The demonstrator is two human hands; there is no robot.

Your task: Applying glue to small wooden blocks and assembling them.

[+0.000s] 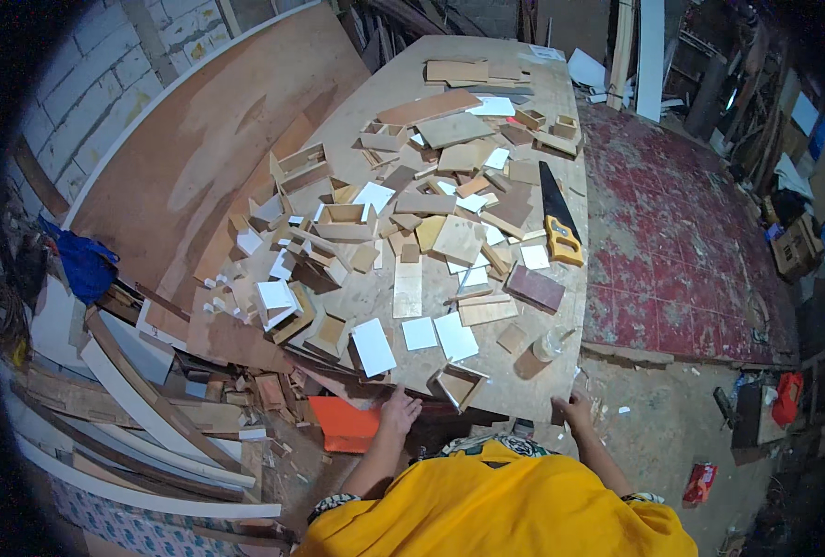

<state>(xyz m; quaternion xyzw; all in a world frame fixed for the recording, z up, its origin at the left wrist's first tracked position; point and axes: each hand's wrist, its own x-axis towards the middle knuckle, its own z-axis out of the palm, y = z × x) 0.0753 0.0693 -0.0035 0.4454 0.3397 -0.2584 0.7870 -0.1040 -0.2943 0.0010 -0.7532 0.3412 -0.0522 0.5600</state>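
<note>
My left hand (399,410) is at the near edge of the wooden worktable (412,376), its fingers apart and nothing in them. At the table's near right corner rests my right hand (575,411), also empty, with thumb and fingers spread. Between them, a small open wooden box frame (458,384) sits tilted at the edge. White rectangular boards (373,347) lie closest to my left hand. Nearer my right hand stand a clear glass jar (547,346) and a small square wood piece (512,338). A handsaw (563,238) with a yellow handle lies along the right side.
Several wooden boxes (345,223) and offcuts cover the tabletop. A large plywood sheet (218,139) leans along the left. Curved boards (157,395) and an orange panel (345,422) are low at left. Red worn flooring (682,241) lies to the right, with a red packet (699,483) nearer me.
</note>
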